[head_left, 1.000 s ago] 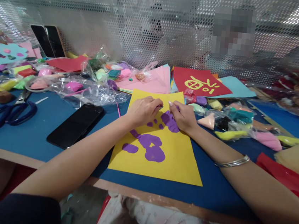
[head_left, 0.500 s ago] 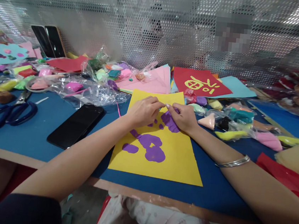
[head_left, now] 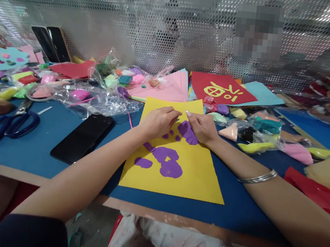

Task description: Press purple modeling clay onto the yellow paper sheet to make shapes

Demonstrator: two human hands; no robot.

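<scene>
A sheet of yellow paper [head_left: 194, 177] lies in front of me with flat purple clay patches [head_left: 171, 168] pressed onto its lower left part. Small purple bits dot the paper above them. Over the upper left of the sheet, my left hand [head_left: 160, 122] is closed, its fingertips curled under and whatever they pinch hidden. My right hand [head_left: 203, 128] rests at the sheet's upper right with fingers curled and thumb pointing up and left. A larger purple clay piece [head_left: 188, 132] sits against its curled fingers. A narrow gap separates the two hands.
Left of the paper lie a black phone [head_left: 83, 138] and blue-handled scissors [head_left: 7, 127]. Bagged coloured clay [head_left: 266, 126] spreads along the right, with more at the left. Behind are pink paper [head_left: 173, 87] and a red sheet [head_left: 223, 88] with yellow clay strokes. A perforated metal screen [head_left: 104, 26] stands beyond.
My hands have drawn slightly apart; the fingertips and thumb that met over the paper now have a gap between them. The purple patches stay where they were.
</scene>
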